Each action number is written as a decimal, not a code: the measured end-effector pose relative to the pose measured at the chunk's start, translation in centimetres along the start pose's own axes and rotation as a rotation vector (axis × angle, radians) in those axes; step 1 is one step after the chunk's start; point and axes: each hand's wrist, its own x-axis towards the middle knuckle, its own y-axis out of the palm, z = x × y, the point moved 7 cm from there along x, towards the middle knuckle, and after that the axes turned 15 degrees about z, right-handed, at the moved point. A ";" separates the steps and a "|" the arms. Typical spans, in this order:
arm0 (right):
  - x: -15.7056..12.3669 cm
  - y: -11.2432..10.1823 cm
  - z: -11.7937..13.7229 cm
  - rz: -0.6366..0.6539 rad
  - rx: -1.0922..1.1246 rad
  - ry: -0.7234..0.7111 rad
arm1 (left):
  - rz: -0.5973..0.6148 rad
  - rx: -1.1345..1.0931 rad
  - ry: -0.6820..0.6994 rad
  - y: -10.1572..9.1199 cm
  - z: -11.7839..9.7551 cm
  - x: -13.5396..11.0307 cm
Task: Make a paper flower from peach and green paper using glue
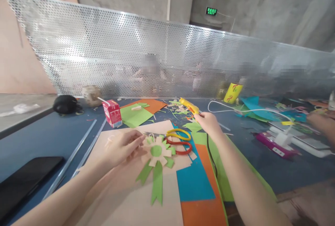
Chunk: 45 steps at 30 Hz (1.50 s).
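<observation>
A beige and green paper rosette [156, 151] with two green ribbon tails lies on beige sheets [125, 191]. At its upper left edge is my left hand [123, 149], fingers curled and thumb and fingertips closed on a petal. My right hand [208, 123] is wrapped around the handle of a yellow hot glue gun [190, 106], held above the table beyond the rosette, nozzle pointing left and away. Scissors with one yellow and one red handle loop [180, 149] lie right beside the rosette, their blades partly hidden.
A pink drink carton [113, 113], glue sticks [74, 152] and a black phone [28, 184] are on the left. Colored sheets [195, 184] and scraps lie around. On the right are a purple power strip [276, 144], a white cable and another person's hand [321, 123]. A perforated metal screen [104, 44] stands behind.
</observation>
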 end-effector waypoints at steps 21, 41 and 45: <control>-0.7 1.2 2.5 0.095 0.164 -0.162 | -0.321 -1.007 0.072 0.0 -1.8 12.4; 0.3 -0.5 -1.5 -0.058 0.000 0.108 | -0.107 -0.403 -0.012 -0.1 -1.9 18.0; 0.4 0.4 -1.0 0.029 -0.108 0.161 | -0.183 -0.114 -0.040 -5.4 -0.1 15.8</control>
